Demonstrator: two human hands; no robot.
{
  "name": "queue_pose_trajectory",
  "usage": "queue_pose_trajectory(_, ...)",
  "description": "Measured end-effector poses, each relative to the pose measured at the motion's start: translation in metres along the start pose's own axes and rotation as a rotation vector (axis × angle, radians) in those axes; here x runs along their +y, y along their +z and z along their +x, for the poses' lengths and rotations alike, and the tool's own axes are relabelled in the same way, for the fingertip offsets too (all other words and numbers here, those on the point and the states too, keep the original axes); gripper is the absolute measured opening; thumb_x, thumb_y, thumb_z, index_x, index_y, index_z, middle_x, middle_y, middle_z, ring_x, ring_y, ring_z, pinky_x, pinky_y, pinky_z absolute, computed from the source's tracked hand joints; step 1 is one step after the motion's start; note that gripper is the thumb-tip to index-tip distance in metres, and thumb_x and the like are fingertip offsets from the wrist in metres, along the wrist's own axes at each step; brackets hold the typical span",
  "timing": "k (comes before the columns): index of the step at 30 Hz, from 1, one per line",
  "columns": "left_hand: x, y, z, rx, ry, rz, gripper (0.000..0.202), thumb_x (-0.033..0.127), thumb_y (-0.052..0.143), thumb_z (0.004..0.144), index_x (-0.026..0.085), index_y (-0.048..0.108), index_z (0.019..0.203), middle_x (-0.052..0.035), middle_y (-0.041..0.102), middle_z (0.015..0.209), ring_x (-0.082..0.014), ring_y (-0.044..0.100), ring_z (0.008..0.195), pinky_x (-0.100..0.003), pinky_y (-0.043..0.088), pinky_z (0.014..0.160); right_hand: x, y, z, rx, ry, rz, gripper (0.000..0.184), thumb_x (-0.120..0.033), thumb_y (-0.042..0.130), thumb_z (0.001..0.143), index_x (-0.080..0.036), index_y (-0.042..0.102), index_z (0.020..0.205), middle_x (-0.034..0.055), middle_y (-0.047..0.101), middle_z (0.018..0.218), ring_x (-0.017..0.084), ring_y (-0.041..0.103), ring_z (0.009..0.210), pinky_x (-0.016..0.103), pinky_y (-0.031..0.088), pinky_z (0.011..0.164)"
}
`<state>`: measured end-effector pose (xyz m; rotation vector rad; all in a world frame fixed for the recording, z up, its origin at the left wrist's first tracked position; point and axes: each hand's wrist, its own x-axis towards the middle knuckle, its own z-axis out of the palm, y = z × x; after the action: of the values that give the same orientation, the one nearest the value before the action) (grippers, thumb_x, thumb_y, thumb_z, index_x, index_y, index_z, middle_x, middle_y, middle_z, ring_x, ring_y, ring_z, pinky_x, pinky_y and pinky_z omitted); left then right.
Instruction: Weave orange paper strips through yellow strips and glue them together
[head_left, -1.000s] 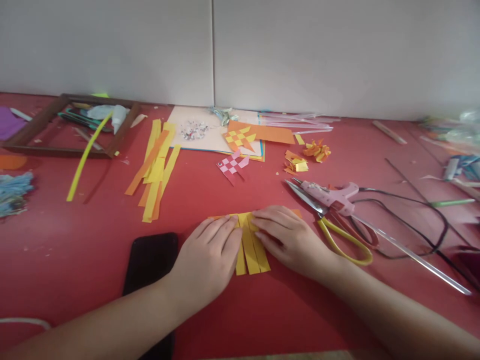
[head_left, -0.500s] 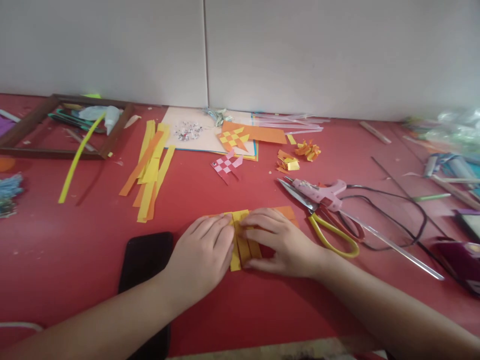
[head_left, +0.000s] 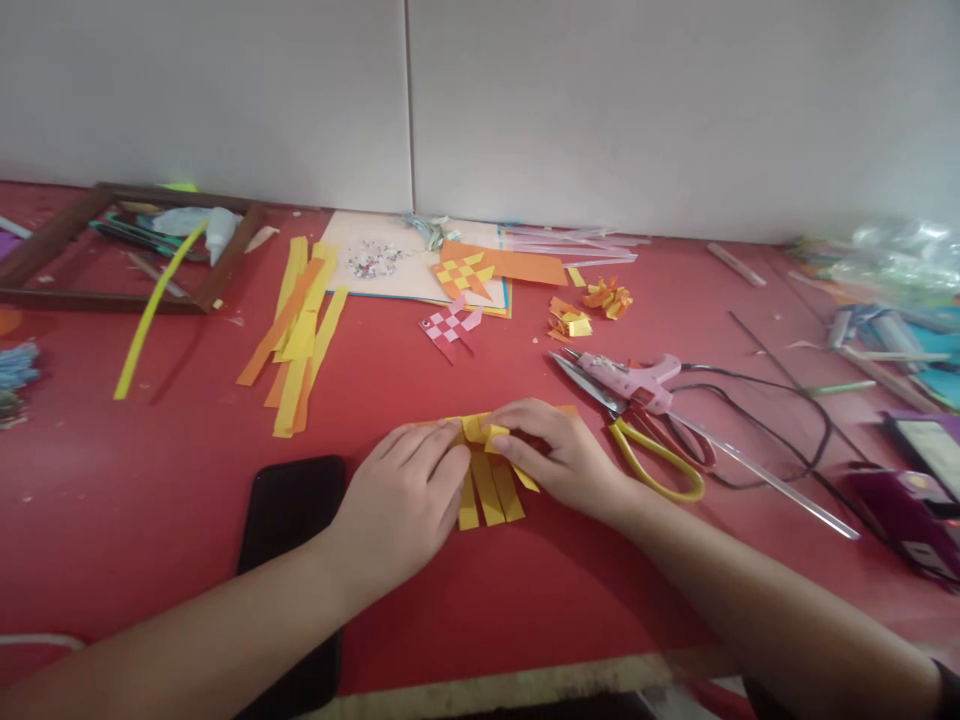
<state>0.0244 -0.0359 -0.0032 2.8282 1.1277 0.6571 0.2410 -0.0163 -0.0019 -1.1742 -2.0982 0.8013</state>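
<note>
Several yellow paper strips (head_left: 489,492) lie side by side on the red table, their lower ends fanned out towards me. An orange strip behind them is mostly covered by my hands. My left hand (head_left: 401,490) is closed at the left side of the yellow strips, fingertips pressed on them near the top. With thumb and forefinger, my right hand (head_left: 559,455) pinches a yellow paper strip (head_left: 495,434) whose end is curled up off the table. A black phone (head_left: 289,520) lies partly beneath my left forearm.
Scissors (head_left: 656,460) and a pink glue gun (head_left: 634,380) with its cord lie to the right. Loose strips (head_left: 300,335) are at the left. Beyond sit a pink woven paper fish (head_left: 450,325), a yellow-orange one (head_left: 461,273), paper scraps (head_left: 607,298) and a wooden frame (head_left: 105,298).
My right hand has gone from lying spread over the strips to pinching one yellow strip and lifting its end. My left hand stays in place; the view has shifted slightly.
</note>
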Motion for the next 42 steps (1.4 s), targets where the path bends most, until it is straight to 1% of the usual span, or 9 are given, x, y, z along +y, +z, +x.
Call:
queue_pose_trajectory(5, 0.0, 0.0, -0.001, -0.001, 0.008, 0.007, 0.027, 0.014, 0.048, 0.088, 0.011, 0.065, 0.108, -0.0152, 0.067, 0.112, -0.0292, 0.063, 0.1, -0.047, 0.054, 0.087, -0.001, 0.0, 0.0, 0.012, 0.038, 0.026, 0.018, -0.033, 0.058, 0.092, -0.019, 0.068, 0.1, 0.0055, 0.071, 0.097, 0.015, 0.066, 0.09, 0.029, 0.053, 0.082)
queue_pose_trajectory(13, -0.001, 0.0, -0.001, -0.004, 0.011, 0.002, 0.026, 0.016, 0.048, 0.089, 0.015, 0.067, 0.107, -0.0146, 0.067, 0.114, -0.0293, 0.063, 0.102, -0.048, 0.055, 0.086, 0.001, 0.0, -0.001, 0.005, -0.037, -0.016, 0.024, -0.037, 0.065, 0.087, -0.019, 0.067, 0.103, 0.007, 0.071, 0.098, 0.017, 0.066, 0.093, 0.032, 0.054, 0.084)
queue_pose_trajectory(17, 0.0, 0.001, -0.001, -0.03, -0.001, -0.009, 0.025, 0.017, 0.052, 0.087, 0.014, 0.067, 0.107, -0.0137, 0.066, 0.114, -0.0286, 0.063, 0.101, -0.046, 0.054, 0.088, 0.001, -0.001, -0.002, -0.016, -0.118, -0.05, 0.038, -0.047, 0.07, 0.081, -0.018, 0.066, 0.106, 0.0093, 0.071, 0.101, 0.02, 0.065, 0.096, 0.035, 0.054, 0.085)
queue_pose_trajectory(21, -0.001, 0.002, -0.001, -0.032, 0.0, 0.003, 0.029, 0.019, 0.052, 0.087, 0.013, 0.065, 0.112, -0.0137, 0.066, 0.115, -0.0284, 0.063, 0.101, -0.046, 0.054, 0.089, 0.002, -0.002, -0.002, -0.043, -0.265, -0.086, 0.062, -0.06, 0.076, 0.067, -0.017, 0.063, 0.11, 0.0115, 0.07, 0.103, 0.023, 0.064, 0.098, 0.039, 0.053, 0.087)
queue_pose_trajectory(24, -0.001, 0.004, -0.002, -0.007, 0.011, 0.025, 0.029, 0.019, 0.051, 0.088, 0.011, 0.066, 0.111, -0.0143, 0.067, 0.115, -0.0285, 0.063, 0.101, -0.046, 0.054, 0.089, 0.005, -0.005, -0.003, -0.083, -0.37, -0.149, 0.072, -0.06, 0.079, 0.062, -0.015, 0.061, 0.115, 0.0129, 0.068, 0.107, 0.025, 0.062, 0.102, 0.043, 0.051, 0.093)
queue_pose_trajectory(26, -0.001, 0.005, -0.003, -0.002, 0.006, 0.033, 0.03, 0.018, 0.05, 0.088, 0.01, 0.065, 0.112, -0.0141, 0.067, 0.115, -0.0282, 0.063, 0.101, -0.045, 0.053, 0.089, 0.007, -0.007, -0.003, -0.112, -0.391, -0.194, 0.065, -0.053, 0.078, 0.068, -0.016, 0.06, 0.118, 0.0134, 0.067, 0.112, 0.025, 0.062, 0.104, 0.042, 0.051, 0.093)
queue_pose_trajectory(28, -0.001, 0.006, -0.004, 0.0, 0.001, 0.041, 0.031, 0.017, 0.049, 0.088, 0.008, 0.065, 0.113, -0.0139, 0.067, 0.116, -0.0278, 0.063, 0.102, -0.045, 0.053, 0.09, 0.008, -0.007, -0.004, -0.119, -0.359, -0.235, 0.047, -0.04, 0.072, 0.08, -0.017, 0.06, 0.119, 0.0126, 0.066, 0.114, 0.023, 0.062, 0.105, 0.04, 0.052, 0.092)
queue_pose_trajectory(32, -0.001, 0.008, -0.004, 0.023, 0.006, 0.052, 0.031, 0.015, 0.047, 0.089, 0.006, 0.065, 0.112, -0.0138, 0.068, 0.115, -0.0271, 0.063, 0.102, -0.044, 0.052, 0.091, 0.008, -0.004, -0.004, -0.059, -0.277, -0.277, 0.024, -0.02, 0.058, 0.09, -0.018, 0.062, 0.113, 0.0096, 0.068, 0.109, 0.019, 0.064, 0.101, 0.035, 0.055, 0.089)
queue_pose_trajectory(42, 0.0, 0.009, -0.002, 0.024, 0.027, 0.095, 0.031, 0.016, 0.048, 0.088, 0.006, 0.066, 0.111, -0.0141, 0.068, 0.111, -0.0274, 0.063, 0.099, -0.043, 0.053, 0.089, 0.001, -0.009, 0.017, -0.111, -0.207, -0.289, 0.017, -0.018, 0.051, 0.092, -0.019, 0.064, 0.103, 0.0072, 0.069, 0.1, 0.018, 0.065, 0.095, 0.031, 0.055, 0.082)
